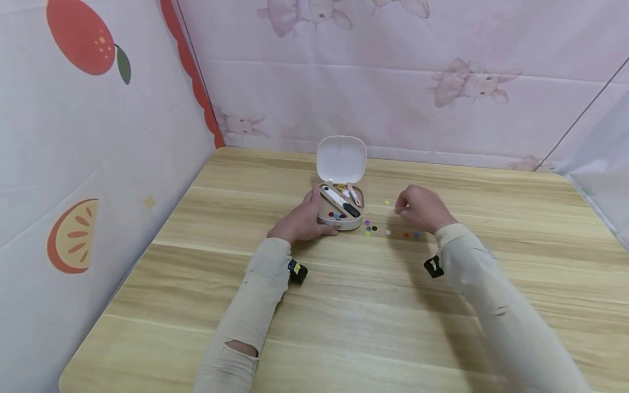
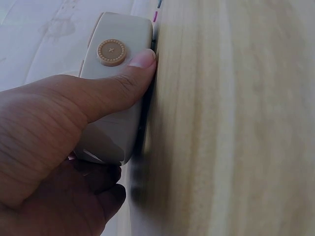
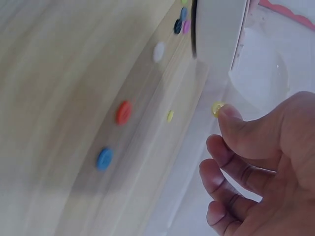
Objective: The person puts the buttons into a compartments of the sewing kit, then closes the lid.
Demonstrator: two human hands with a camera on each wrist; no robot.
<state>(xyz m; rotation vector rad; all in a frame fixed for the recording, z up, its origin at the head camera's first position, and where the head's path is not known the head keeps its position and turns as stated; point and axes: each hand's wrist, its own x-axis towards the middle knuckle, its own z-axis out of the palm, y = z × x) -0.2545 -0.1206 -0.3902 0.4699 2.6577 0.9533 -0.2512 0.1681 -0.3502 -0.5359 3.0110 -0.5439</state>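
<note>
A small white sewing box (image 1: 344, 222) stands on the table with its lid (image 1: 342, 159) raised. My left hand (image 1: 303, 221) grips the box at its left side, the thumb lying along the front below a brown button-shaped clasp (image 2: 111, 51). Inside the box are a white-and-black tool (image 1: 340, 201), a pink-handled item (image 1: 354, 195) and a few buttons (image 1: 336, 215). To the right of the box, my right hand (image 1: 423, 209) is raised above the table. It pinches a yellow button (image 3: 217, 108) at the thumb tip; the index fingertip is partly hidden behind the thumb.
Several loose buttons lie on the wooden table (image 1: 344, 316), among them a red one (image 3: 123, 112), a blue one (image 3: 104, 159), a white one (image 3: 158, 51) and a yellow one (image 3: 170, 116). Printed cloth walls (image 1: 393, 98) border the table at the back and left.
</note>
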